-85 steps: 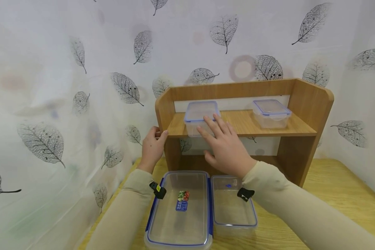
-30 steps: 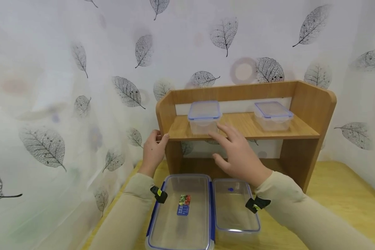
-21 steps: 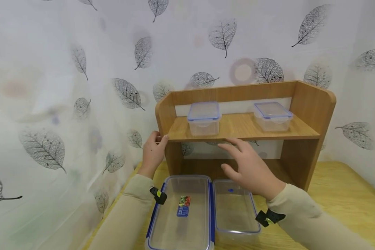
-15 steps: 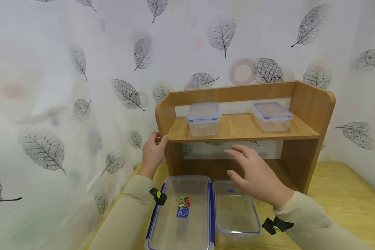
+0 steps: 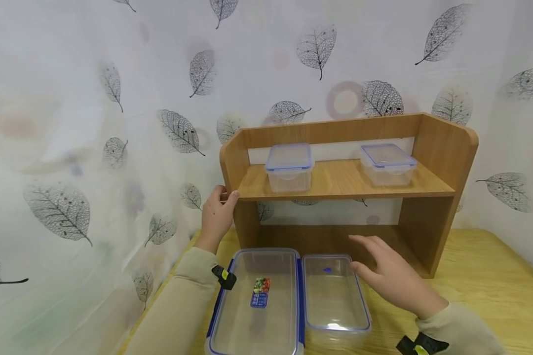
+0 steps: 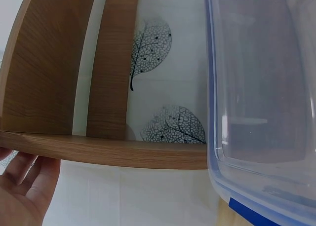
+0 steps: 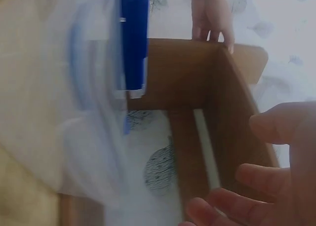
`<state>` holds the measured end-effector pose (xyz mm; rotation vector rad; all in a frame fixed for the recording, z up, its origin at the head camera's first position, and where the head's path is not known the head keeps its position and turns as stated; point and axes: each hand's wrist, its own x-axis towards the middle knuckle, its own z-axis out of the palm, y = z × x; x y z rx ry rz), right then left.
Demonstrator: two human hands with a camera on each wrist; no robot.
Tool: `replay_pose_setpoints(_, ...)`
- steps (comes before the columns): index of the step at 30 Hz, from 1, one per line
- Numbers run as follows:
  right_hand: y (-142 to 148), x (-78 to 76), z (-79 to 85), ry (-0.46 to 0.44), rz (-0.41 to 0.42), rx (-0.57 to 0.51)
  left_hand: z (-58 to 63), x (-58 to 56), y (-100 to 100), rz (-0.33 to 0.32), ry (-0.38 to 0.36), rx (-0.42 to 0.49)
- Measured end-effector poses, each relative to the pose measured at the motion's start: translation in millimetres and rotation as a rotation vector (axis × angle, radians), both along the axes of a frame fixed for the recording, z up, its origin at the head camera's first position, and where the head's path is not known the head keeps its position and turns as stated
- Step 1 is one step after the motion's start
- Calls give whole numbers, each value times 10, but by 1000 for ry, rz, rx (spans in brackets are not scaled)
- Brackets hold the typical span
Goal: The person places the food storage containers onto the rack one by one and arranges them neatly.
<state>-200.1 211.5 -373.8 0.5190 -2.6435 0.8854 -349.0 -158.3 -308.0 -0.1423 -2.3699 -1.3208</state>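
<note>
My left hand (image 5: 216,217) grips the left side panel of a small wooden shelf (image 5: 346,180), thumb at the front edge and fingers around the outer face. In the left wrist view, its fingers (image 6: 42,186) reach behind the wood. My right hand (image 5: 395,276) holds nothing; its fingers are loosely bent in front of the lower compartment. Just left of it is a clear lidded container (image 5: 335,296) with a thin blue seal. Beside that lies a larger clear container (image 5: 257,296) with blue side clips and a vegetable-picture label.
On the upper board sit two small clear boxes with blue-edged lids, a left box (image 5: 289,167) and a right box (image 5: 388,165). The shelf stands on a yellow wood-grain table (image 5: 484,276). A leaf-patterned curtain (image 5: 133,148) hangs behind and along the left.
My right hand has drawn away from the left small box, moving down and right past the shelf front. That box sits slightly further right than at first. My left hand keeps its grip.
</note>
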Motion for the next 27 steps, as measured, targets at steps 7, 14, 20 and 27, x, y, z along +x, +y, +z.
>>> replay_pose_setpoints(7, 133, 10, -281, -172, 12, -133, 15, 7, -4, 9, 11, -11)
replay_pose_setpoints(14, 197, 29, -556, -412, 42, -356, 16, 27, 10, 9, 17, -16)
replay_pose_setpoints(20, 223, 51, -724, -562, 145, -492, 20, 36, 16, 17, 25, -10)
replay_pose_setpoints(27, 256, 39, -855, -673, 287, -587, 31, 41, 12, 15, 15, -13)
